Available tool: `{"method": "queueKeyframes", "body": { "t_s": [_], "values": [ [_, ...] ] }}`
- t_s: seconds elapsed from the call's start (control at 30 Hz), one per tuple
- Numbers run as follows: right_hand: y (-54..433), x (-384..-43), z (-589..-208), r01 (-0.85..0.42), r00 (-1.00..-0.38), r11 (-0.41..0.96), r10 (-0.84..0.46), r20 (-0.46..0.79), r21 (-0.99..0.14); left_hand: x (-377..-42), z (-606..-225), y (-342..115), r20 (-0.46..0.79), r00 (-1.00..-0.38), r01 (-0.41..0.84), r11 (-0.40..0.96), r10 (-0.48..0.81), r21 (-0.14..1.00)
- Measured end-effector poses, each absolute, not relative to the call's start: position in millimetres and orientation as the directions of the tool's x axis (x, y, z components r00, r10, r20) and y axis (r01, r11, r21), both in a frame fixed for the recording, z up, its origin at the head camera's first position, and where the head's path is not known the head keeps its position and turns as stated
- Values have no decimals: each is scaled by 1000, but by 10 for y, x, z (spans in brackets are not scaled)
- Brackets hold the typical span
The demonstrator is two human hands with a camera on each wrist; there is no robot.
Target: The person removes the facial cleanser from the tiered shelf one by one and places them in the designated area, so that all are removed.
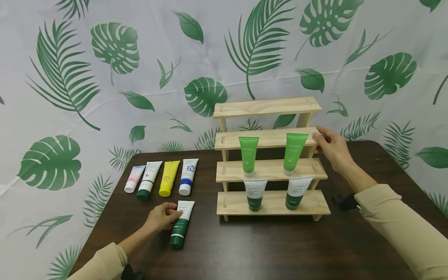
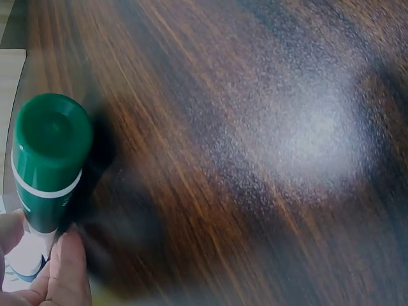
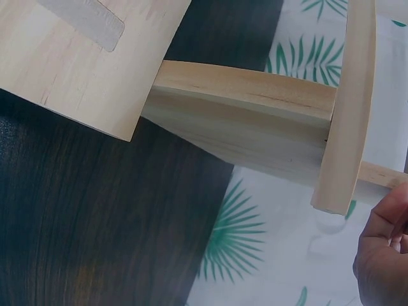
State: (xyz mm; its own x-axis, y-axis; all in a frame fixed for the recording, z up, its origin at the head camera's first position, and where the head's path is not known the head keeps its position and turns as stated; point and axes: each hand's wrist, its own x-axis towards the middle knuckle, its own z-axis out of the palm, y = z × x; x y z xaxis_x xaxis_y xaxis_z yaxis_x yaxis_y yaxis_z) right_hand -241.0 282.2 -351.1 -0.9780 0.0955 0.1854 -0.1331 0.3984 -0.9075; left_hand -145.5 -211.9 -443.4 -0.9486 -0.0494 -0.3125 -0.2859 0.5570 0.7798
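In the head view's clock terms, the green-and-white tube [image 1: 182, 224] lies at the left hand's [image 1: 162, 217] three o'clock, pinched between thumb and fingers. Its long axis runs from the pale flat end just past twelve to the dark cap just past six. The wooden shelf [image 1: 268, 170] stands well apart at the tube's two o'clock, so any carry there would chiefly be sideways. The left hand is the nearer one; the right hand [image 1: 331, 147] grips the shelf's far end at the second step from the top. A row of four tubes, including a yellow tube [image 1: 169, 178], lies at eleven o'clock.

Fingers cover part of the label. Whether the cap touches the table [image 1: 266, 249] is unclear. Each wrist view cuts its hand off, and the right fingertips are hidden.
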Motion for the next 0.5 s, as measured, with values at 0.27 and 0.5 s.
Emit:
{"method": "queueKeyframes", "body": {
  "t_s": [0.27, 0.5],
  "values": [
    [2822, -2418, -3518, -133, -978, 407, 92, 185, -904, -1480, -4363, -2153, -231, -971, -215, 643, -62, 735],
    [2827, -2416, -3515, -138, -977, 403, 95, 191, -905, -1612, -4158, -2022, -48, -999, -42, 644, -8, 763]
  ]
}}
